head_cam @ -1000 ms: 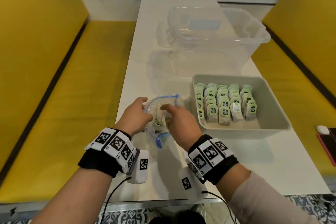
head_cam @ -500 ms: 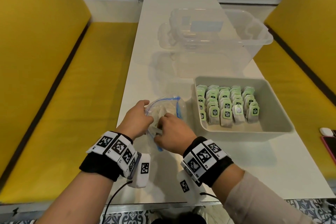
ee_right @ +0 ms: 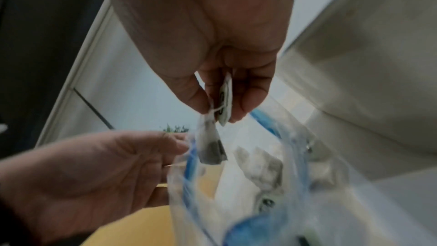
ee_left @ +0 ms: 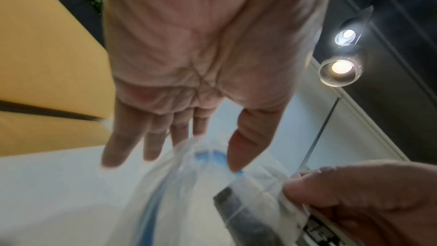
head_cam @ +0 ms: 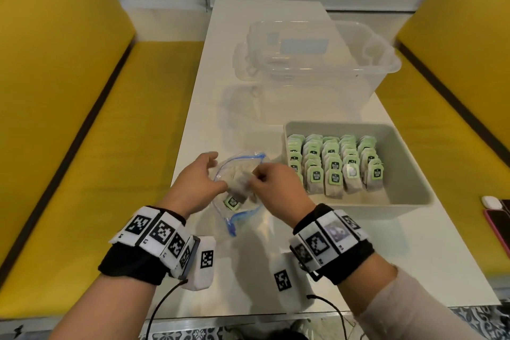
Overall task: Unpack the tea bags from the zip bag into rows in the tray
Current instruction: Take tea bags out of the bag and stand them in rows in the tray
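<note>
The clear zip bag (head_cam: 242, 215) with a blue zipper lies open on the white table, left of the grey tray (head_cam: 408, 174). My left hand (head_cam: 218, 171) pinches its left rim (ee_left: 208, 154) between thumb and fingers. Just above the bag's mouth, my right hand (head_cam: 256, 176) pinches one tea bag (ee_right: 210, 149) by its tag and top, and the pouch hangs below the fingertips (ee_right: 238, 111). More tea bags (ee_right: 262, 167) lie inside the zip bag, one showing a green tag (head_cam: 232, 201). In the tray, tea bags (head_cam: 334, 163) stand in several rows.
A large clear plastic bin (head_cam: 317, 63) stands behind the tray. Yellow benches (head_cam: 82, 119) flank the table on both sides. A pink phone (head_cam: 496, 226) and a small white object (head_cam: 492, 201) lie at the table's right edge.
My right hand, which was reaching into the zip bag, has drawn back up with a tea bag pinched in its fingertips. The left hand has kept hold of the bag's rim.
</note>
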The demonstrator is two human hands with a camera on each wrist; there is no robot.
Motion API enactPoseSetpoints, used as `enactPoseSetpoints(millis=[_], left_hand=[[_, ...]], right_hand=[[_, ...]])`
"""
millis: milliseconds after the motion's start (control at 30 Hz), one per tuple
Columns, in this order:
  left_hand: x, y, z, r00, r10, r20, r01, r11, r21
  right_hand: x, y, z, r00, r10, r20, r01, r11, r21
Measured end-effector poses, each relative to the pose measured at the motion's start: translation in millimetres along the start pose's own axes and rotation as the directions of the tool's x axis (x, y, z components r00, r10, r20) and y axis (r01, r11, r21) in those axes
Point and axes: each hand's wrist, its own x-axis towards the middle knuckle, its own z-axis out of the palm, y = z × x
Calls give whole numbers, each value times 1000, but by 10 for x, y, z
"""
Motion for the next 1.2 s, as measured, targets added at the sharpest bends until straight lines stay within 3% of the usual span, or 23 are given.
enactPoseSetpoints(millis=[100, 200, 333, 533, 667, 767, 833, 933, 1000, 1100, 1200], left_hand=[[-137, 255, -123, 970, 191, -151, -207, 974, -96], [-272, 531, -146, 951, 297, -86, -308, 936, -173], [-274, 689, 47, 935, 320, 153, -325, 946, 2], [-107, 822, 365, 949, 276, 152, -273, 961, -39], [-13, 908, 474, 973, 197, 117, -158, 947, -281], [60, 1007, 540, 988, 123, 98, -67, 893, -445], [69, 1087, 578, 987, 99, 128, -12, 834, -552], [76, 1186, 644, 982, 133, 135, -20, 780, -626], [102, 1228, 694, 973, 197, 116, -91, 799, -594], [123, 1306, 768, 950, 269, 160, -148, 835, -530], [163, 1372, 876, 942, 273, 196, -138, 844, -518]], right_hand=[[40, 3, -220, 997, 60, -38, -49, 970, 236], [86, -9, -387, 993, 108, -43, -79, 899, 431], [85, -23, -547, 990, 136, 46, -133, 744, 655], [45, 73, -735, 983, 76, 170, -177, 667, 724], [64, 213, -929, 985, 68, 160, -149, 803, 577], [98, 282, -1126, 992, 48, 114, -80, 952, 295], [136, 324, -1246, 995, 8, 101, -20, 993, 114], [175, 353, -1417, 991, -41, 129, 61, 985, -160], [191, 360, -1535, 976, -95, 198, 160, 926, -343], [208, 350, -1691, 952, -116, 283, 233, 874, -427], [252, 347, -1828, 957, -115, 267, 226, 871, -437]])
